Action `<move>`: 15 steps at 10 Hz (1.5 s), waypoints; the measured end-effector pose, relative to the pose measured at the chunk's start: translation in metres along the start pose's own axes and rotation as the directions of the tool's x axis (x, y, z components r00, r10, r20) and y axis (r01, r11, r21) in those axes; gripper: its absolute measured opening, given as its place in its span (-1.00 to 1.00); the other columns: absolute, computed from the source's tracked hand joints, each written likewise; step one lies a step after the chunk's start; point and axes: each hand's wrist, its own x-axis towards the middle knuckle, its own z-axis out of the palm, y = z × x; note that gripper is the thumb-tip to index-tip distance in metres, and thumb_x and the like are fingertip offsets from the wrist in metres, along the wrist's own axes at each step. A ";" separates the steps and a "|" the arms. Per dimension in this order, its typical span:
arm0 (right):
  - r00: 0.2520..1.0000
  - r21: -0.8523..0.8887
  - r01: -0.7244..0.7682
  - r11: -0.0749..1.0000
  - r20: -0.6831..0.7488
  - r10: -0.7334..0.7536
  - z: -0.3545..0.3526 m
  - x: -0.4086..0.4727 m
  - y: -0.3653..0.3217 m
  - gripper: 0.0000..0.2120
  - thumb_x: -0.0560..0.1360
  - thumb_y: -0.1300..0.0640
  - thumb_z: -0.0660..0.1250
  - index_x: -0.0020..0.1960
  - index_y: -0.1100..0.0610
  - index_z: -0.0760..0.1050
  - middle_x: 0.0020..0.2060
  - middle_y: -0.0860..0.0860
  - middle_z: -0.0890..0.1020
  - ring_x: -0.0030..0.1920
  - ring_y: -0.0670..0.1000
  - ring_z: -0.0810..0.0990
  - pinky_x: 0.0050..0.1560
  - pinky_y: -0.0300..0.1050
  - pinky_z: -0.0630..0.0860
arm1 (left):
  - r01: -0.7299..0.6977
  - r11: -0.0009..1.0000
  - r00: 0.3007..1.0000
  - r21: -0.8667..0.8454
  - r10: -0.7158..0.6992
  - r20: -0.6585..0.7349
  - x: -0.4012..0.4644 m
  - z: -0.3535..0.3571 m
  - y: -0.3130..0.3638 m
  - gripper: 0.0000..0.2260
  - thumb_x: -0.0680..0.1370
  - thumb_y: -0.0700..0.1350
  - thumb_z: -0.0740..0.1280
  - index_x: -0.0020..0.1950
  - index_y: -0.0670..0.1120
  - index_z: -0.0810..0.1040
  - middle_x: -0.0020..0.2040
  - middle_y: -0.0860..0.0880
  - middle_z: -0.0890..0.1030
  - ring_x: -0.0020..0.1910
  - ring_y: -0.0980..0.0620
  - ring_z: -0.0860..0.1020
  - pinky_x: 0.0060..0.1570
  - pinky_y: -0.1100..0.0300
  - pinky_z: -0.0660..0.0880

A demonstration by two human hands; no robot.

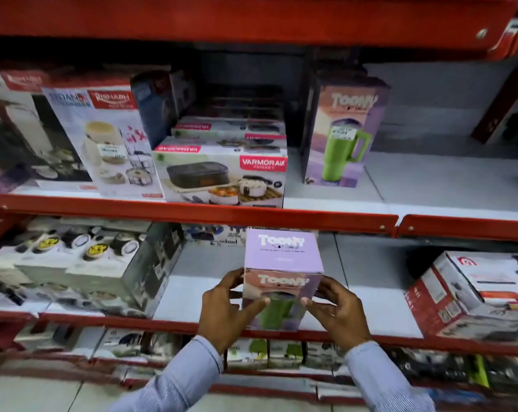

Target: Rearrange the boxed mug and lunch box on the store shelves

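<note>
fingers: the left hand [222, 304] and the right hand [335, 310] each press a side of the boxed mug [281, 263], with thumbs on its front. both hands are closed around the box, one on each side.

boxed mug: a purple box in the lower middle of the frame. it stands upright. its bottom is at the front edge of the middle shelf [370, 307]. i cannot tell if it rests on the shelf or is a little above it.

step in hand: i think the box is being lifted off or set on this shelf. i cannot tell which.

how to do it well: keep both hands low on the sides and press the same on each. keep the box straight up so the mug inside does not tip. move it slowly past the red shelf lip.

second mug box: another one [344, 132] stands on the upper shelf [430, 188], upper right of middle. there is bare space to its right.

lunch box: a stack of lunch box cartons [222, 173] sits in the upper middle, well apart from the hands.

watch out: the big carton [475, 295] at lower right is tilted, so keep away from it.
</note>
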 end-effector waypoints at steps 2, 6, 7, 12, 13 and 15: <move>0.917 -0.023 0.349 0.937 -0.195 -0.347 -0.042 -0.006 -0.089 -0.58 0.29 -0.09 0.53 0.14 -0.15 0.61 0.00 -0.13 0.75 -0.03 -0.06 0.73 -0.11 -0.26 0.66 | -0.323 0.946 0.938 0.017 0.322 -0.128 -0.008 -0.022 0.101 -0.41 0.31 0.30 0.54 0.29 0.15 0.59 0.02 0.28 0.73 -0.10 0.26 0.70 -0.17 0.29 0.67; 0.801 -0.087 0.507 0.857 -0.319 -0.506 -0.103 0.090 -0.174 -0.67 0.40 0.10 0.49 0.11 -0.20 0.59 -0.02 -0.22 0.74 0.01 -0.14 0.71 -0.04 -0.31 0.63 | -0.558 0.829 0.814 0.027 0.553 -0.175 0.075 0.021 0.229 -0.53 0.48 0.02 0.53 0.35 -0.05 0.55 -0.27 0.16 0.64 -0.30 0.53 0.52 -0.26 0.67 0.36; 0.842 -0.127 0.440 0.889 -0.286 -0.458 -0.107 0.118 -0.163 -0.66 0.46 0.18 0.47 0.10 -0.19 0.55 -0.03 -0.30 0.71 0.01 -0.21 0.69 -0.02 -0.33 0.63 | -0.501 0.860 0.841 0.098 0.511 -0.181 0.100 0.036 0.227 -0.53 0.49 0.03 0.51 0.35 -0.09 0.55 -0.12 -0.05 0.75 -0.30 0.53 0.52 -0.24 0.66 0.36; 0.891 -0.274 0.321 0.907 -0.238 -0.387 -0.115 0.164 -0.147 -0.64 0.55 0.10 0.38 0.34 0.05 0.52 0.09 -0.06 0.68 -0.03 -0.26 0.64 -0.11 -0.55 0.50 | -0.346 0.921 0.920 0.179 0.371 -0.128 0.146 0.058 0.213 -0.56 0.49 0.25 0.40 0.21 -0.03 0.57 0.00 0.05 0.75 -0.07 0.11 0.69 0.01 0.19 0.65; 0.894 -0.280 0.301 0.912 -0.250 -0.372 -0.117 0.161 -0.147 -0.63 0.55 0.08 0.37 0.35 0.05 0.52 0.12 -0.04 0.68 -0.01 -0.15 0.65 -0.05 -0.40 0.53 | -0.348 0.920 0.922 0.183 0.371 -0.113 0.145 0.061 0.213 -0.55 0.49 0.26 0.39 0.23 -0.01 0.55 -0.01 0.06 0.76 -0.10 0.15 0.68 0.03 0.16 0.67; 0.858 -0.278 0.295 0.914 -0.345 -0.382 -0.115 0.143 -0.159 -0.56 0.53 0.08 0.41 0.39 0.08 0.47 0.22 0.05 0.64 0.18 0.09 0.64 0.14 -0.03 0.59 | -0.381 0.893 0.891 0.238 0.423 -0.162 0.133 0.054 0.218 -0.50 0.52 0.20 0.40 0.31 -0.09 0.54 0.01 -0.09 0.75 -0.18 0.04 0.65 0.02 0.16 0.65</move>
